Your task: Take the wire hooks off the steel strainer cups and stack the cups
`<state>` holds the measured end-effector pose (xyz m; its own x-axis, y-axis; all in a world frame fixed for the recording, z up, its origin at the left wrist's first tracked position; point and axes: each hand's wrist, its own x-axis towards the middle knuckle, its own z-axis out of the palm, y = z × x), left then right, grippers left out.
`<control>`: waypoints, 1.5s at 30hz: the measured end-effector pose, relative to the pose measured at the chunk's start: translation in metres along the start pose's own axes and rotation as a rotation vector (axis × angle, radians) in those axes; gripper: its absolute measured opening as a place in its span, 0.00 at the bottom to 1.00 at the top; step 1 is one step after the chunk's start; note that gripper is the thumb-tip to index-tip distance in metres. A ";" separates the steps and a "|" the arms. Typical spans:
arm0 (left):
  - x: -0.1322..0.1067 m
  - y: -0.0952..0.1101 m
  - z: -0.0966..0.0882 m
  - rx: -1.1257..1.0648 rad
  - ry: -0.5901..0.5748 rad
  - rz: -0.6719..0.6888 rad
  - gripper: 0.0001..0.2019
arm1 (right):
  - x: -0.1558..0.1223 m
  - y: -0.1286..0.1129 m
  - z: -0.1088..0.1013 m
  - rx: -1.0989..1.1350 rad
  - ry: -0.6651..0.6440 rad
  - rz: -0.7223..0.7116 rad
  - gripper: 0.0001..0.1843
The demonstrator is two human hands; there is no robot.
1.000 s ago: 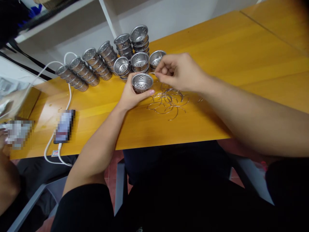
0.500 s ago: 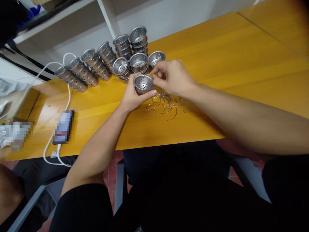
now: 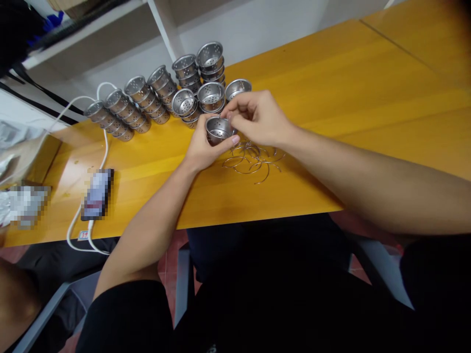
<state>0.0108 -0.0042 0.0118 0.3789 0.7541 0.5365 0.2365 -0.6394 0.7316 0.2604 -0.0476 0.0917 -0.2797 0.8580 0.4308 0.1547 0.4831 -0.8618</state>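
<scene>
My left hand [image 3: 202, 145] is wrapped round a small perforated metal strainer basket [image 3: 218, 129], its open mouth turned up toward me. The thumb lies along the near side. My right hand [image 3: 255, 116] is closed in a pinch at the basket's far right rim, on a thin wire handle mostly hidden by the fingers. Just below both hands, several loose curved wire handles [image 3: 253, 159] lie tangled on the table. Directly behind the hands stand more such baskets [image 3: 211, 95], some of them stacked, and one [image 3: 239, 88] is partly covered by my right hand.
Tall stacks of perforated baskets [image 3: 138, 93] line the back left of the yellow table [image 3: 331, 98]. On the left lie a phone [image 3: 97, 194] and a white cable [image 3: 105, 147]. A cardboard box [image 3: 35, 152] stands at the far left, and another person's arm [image 3: 16, 299] shows lower left.
My right hand has shifted slightly left, its fingertips now over the basket's rim. The wire seen between rim and fingers is now mostly covered. My left hand keeps its hold.
</scene>
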 end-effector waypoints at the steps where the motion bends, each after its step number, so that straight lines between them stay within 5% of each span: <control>1: 0.001 0.000 -0.001 -0.027 -0.011 0.002 0.48 | 0.000 0.000 -0.004 0.058 -0.043 -0.006 0.18; 7: 0.001 -0.001 -0.007 -0.088 -0.065 0.016 0.44 | 0.001 0.007 -0.017 0.267 -0.270 -0.066 0.37; 13: 0.000 -0.016 -0.001 -0.023 -0.076 0.109 0.50 | 0.000 0.006 -0.014 0.198 -0.227 0.022 0.39; 19: -0.002 -0.014 -0.002 0.008 -0.122 0.100 0.46 | 0.003 0.005 -0.011 0.199 -0.206 0.007 0.44; 32: -0.002 -0.010 -0.004 0.034 -0.104 0.100 0.45 | 0.001 0.008 -0.009 0.197 -0.214 0.057 0.39; 40: -0.002 -0.010 -0.004 0.066 -0.100 0.129 0.50 | 0.001 0.010 -0.010 0.150 -0.206 -0.029 0.39; 45: 0.002 -0.012 -0.006 0.045 -0.086 0.118 0.52 | -0.006 0.007 -0.014 -0.031 -0.108 -0.095 0.28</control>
<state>0.0030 0.0064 0.0067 0.4816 0.6588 0.5780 0.2253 -0.7304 0.6448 0.2762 -0.0469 0.0870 -0.3946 0.7851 0.4775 0.1517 0.5682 -0.8088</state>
